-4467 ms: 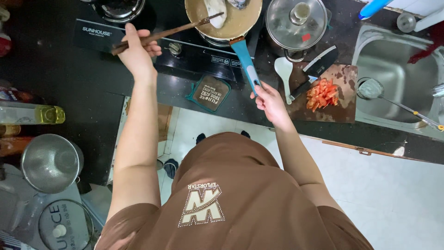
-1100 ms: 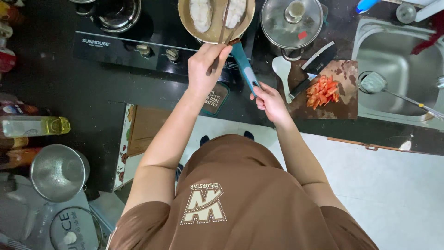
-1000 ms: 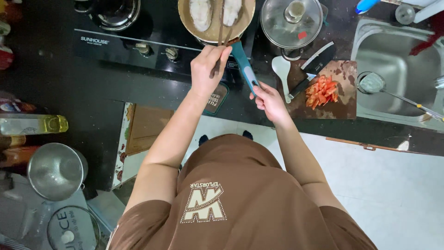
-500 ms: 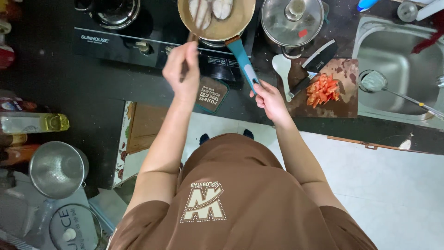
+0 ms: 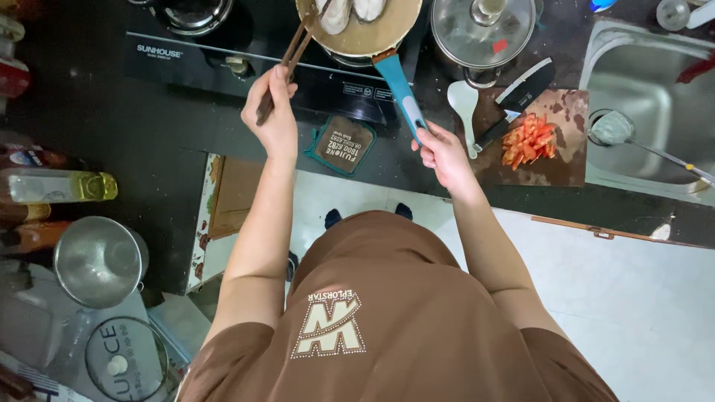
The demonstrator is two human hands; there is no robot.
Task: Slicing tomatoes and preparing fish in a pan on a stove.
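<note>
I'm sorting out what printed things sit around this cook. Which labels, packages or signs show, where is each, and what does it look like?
Stove label: white lettering on the black stove front, left of the left hand.
Card: brown square, teal edge, on the counter between the hands.
Stove sticker: small pale panel below the pan.
Oil bottle: lying at far left, yellow, pale label.
Lid: round, clear, dark lettering, bottom left.

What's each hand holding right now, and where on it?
Left hand grips the brown chopsticks near their upper ends, tips at the frying pan. Right hand holds the end of the pan's blue handle.
</note>
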